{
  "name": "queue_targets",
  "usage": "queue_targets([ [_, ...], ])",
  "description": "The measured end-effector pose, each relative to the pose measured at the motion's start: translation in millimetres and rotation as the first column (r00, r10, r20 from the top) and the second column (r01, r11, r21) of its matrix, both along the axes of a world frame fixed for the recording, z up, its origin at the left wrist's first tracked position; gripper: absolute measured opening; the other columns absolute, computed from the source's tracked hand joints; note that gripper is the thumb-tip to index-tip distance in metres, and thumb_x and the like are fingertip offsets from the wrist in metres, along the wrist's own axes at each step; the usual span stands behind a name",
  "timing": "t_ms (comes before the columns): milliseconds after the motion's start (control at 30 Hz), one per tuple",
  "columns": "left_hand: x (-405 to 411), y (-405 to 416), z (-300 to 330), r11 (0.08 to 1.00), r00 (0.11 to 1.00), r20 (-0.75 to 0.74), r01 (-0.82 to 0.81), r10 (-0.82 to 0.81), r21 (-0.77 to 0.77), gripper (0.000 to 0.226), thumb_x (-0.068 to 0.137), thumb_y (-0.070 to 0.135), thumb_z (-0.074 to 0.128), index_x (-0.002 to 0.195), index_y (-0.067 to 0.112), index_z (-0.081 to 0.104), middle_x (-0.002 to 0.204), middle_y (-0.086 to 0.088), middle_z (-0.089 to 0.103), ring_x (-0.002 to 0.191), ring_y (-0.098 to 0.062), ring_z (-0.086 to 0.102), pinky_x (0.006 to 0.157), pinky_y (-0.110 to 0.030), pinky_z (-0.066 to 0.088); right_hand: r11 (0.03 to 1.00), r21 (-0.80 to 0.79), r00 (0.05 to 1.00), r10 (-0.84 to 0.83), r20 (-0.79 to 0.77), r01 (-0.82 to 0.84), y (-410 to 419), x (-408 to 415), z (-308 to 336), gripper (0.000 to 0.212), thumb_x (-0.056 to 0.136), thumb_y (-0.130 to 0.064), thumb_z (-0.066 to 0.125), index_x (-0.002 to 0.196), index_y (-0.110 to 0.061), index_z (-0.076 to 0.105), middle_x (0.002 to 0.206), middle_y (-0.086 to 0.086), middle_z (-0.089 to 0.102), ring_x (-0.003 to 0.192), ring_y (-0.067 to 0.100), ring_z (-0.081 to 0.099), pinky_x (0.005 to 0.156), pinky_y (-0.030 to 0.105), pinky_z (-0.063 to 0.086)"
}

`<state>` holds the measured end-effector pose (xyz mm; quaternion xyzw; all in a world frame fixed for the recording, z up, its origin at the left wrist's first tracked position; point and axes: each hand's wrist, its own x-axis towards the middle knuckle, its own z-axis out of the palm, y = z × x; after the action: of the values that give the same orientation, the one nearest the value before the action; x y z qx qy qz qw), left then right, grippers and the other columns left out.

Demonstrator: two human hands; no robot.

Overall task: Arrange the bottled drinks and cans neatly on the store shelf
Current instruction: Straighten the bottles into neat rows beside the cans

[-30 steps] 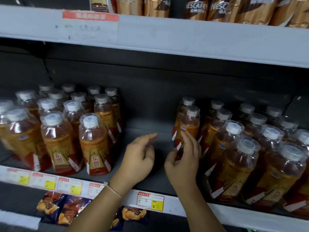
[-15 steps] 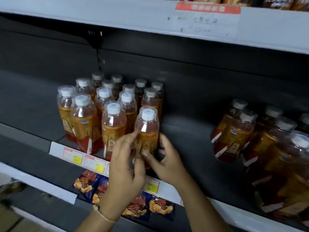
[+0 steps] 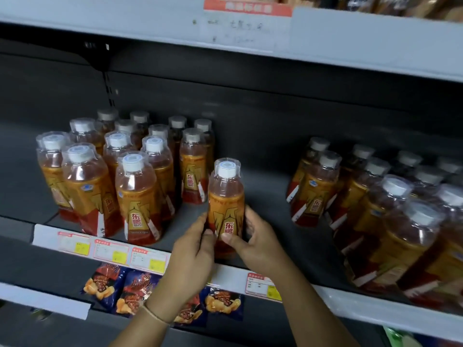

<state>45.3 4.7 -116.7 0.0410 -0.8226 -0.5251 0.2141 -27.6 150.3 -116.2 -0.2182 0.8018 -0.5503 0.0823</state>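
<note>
- An orange drink bottle (image 3: 226, 196), white-capped with a gold-and-red label, stands upright at the shelf's (image 3: 275, 171) front edge.
- Left hand (image 3: 193, 254) and right hand (image 3: 255, 242) grip its lower half, fingers curled.
- Matching bottle groups stand left (image 3: 120, 171) and right (image 3: 375, 196) of it.

My feed is dim overall, with the dark back panel (image 3: 275, 126) of the shelf swallowing most of the light. What light there is falls from above and in front: the white edge of the upper shelf (image 3: 125, 23) is the brightest area, and the bottle caps (image 3: 226, 169) catch soft highlights. The far rows of bottles sink into shadow under that shelf. The bottles on the right (image 3: 400, 221) are smeared and soft, while the group on the left (image 3: 137, 196) reads sharper. I see wide-angle bending: the shelf lines tilt and curve toward the edges. Price tags (image 3: 112, 251) are too blurred to read.
</note>
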Motion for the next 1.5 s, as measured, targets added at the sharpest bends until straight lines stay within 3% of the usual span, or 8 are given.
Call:
queue_targets([
  [267, -23, 83, 10, 0.983, 0.982, 0.037, 0.184, -0.184, -0.001, 0.026, 0.103, 0.026, 0.041, 0.119, 0.039, 0.057, 0.108, 0.022, 0.065, 0.1, 0.012, 0.056, 0.079, 0.0, 0.038, 0.985, 0.012, 0.985, -0.17, -0.021, 0.17, 87, 10, 2, 0.062, 0.094, -0.029, 0.067, 0.147, -0.04, 0.037, 0.133, -0.019, 0.059, 0.126, -0.004, 0.052, 0.111, 0.037, 0.044],
  [433, -35, 120, 12, 0.971, 0.969, 0.055, 0.237, -0.239, 0.032, 0.025, 0.103, 0.026, 0.042, 0.112, 0.042, 0.059, 0.101, 0.024, 0.067, 0.096, 0.012, 0.058, 0.074, 0.0, 0.039, 0.952, 0.007, 0.95, -0.304, -0.076, 0.305, 115, 16, 2, 0.068, 0.1, -0.022, 0.058, 0.157, -0.033, 0.023, 0.132, -0.029, 0.051, 0.119, -0.022, 0.046, 0.104, 0.009, 0.039],
  [600, -49, 136, 10, 0.966, 0.965, 0.07, 0.25, -0.254, 0.067, 0.032, 0.103, 0.019, 0.042, 0.114, 0.042, 0.06, 0.105, 0.023, 0.067, 0.099, 0.013, 0.058, 0.08, -0.002, 0.043, 0.91, 0.046, 0.908, -0.404, -0.111, 0.411, 123, 19, 4, 0.074, 0.102, -0.021, 0.052, 0.16, -0.032, 0.007, 0.149, -0.009, 0.046, 0.135, 0.006, 0.044, 0.116, 0.036, 0.038],
  [700, -56, 141, 7, 0.96, 0.958, 0.083, 0.27, -0.276, 0.076, 0.037, 0.103, 0.013, 0.041, 0.135, 0.025, 0.056, 0.127, 0.013, 0.063, 0.118, 0.005, 0.054, 0.105, -0.016, 0.04, 0.873, 0.07, 0.87, -0.471, -0.145, 0.484, 126, 20, 1, 0.07, 0.102, -0.022, 0.051, 0.16, -0.028, 0.012, 0.148, -0.002, 0.049, 0.136, 0.012, 0.046, 0.115, 0.038, 0.039],
  [800, -61, 145, 3, 0.949, 0.95, 0.082, 0.293, -0.303, 0.113, 0.041, 0.103, 0.006, 0.04, 0.141, 0.016, 0.052, 0.136, 0.004, 0.059, 0.128, -0.006, 0.051, 0.113, -0.031, 0.037, 0.806, 0.165, 0.821, -0.542, -0.18, 0.569, 125, 18, -3, 0.071, 0.102, -0.022, 0.05, 0.161, -0.022, 0.01, 0.151, 0.004, 0.047, 0.138, 0.018, 0.046, 0.116, 0.032, 0.036],
  [1133, -70, 150, -9, 0.933, 0.938, 0.052, 0.333, -0.342, 0.137, 0.045, 0.1, -0.001, 0.042, 0.139, 0.02, 0.051, 0.127, 0.019, 0.058, 0.114, 0.02, 0.049, 0.09, 0.001, 0.036, 0.736, 0.249, 0.777, -0.605, -0.176, 0.63, 118, 13, -3, 0.084, 0.101, -0.022, 0.052, 0.159, -0.021, -0.009, 0.153, 0.009, 0.041, 0.132, 0.022, 0.052, 0.106, 0.03, 0.042],
  [1333, -72, 149, -13, 0.916, 0.921, 0.046, 0.376, -0.386, 0.14, 0.047, 0.101, 0.001, 0.043, 0.143, 0.023, 0.045, 0.127, 0.03, 0.052, 0.115, 0.023, 0.046, 0.09, 0.003, 0.033, 0.746, 0.242, 0.784, -0.602, -0.153, 0.62, 117, 10, 0, 0.089, 0.099, -0.018, 0.053, 0.158, -0.02, -0.014, 0.157, 0.01, 0.035, 0.135, 0.024, 0.048, 0.108, 0.032, 0.04],
  [1500, -75, 147, -16, 0.894, 0.901, 0.084, 0.404, -0.426, 0.196, 0.048, 0.103, 0.008, 0.041, 0.148, 0.025, 0.04, 0.143, 0.016, 0.048, 0.128, 0.013, 0.042, 0.105, -0.006, 0.031, 0.75, 0.237, 0.786, -0.597, -0.161, 0.618, 118, 6, 1, 0.089, 0.098, -0.016, 0.054, 0.159, -0.017, -0.009, 0.154, 0.012, 0.037, 0.137, 0.026, 0.045, 0.112, 0.038, 0.04],
])
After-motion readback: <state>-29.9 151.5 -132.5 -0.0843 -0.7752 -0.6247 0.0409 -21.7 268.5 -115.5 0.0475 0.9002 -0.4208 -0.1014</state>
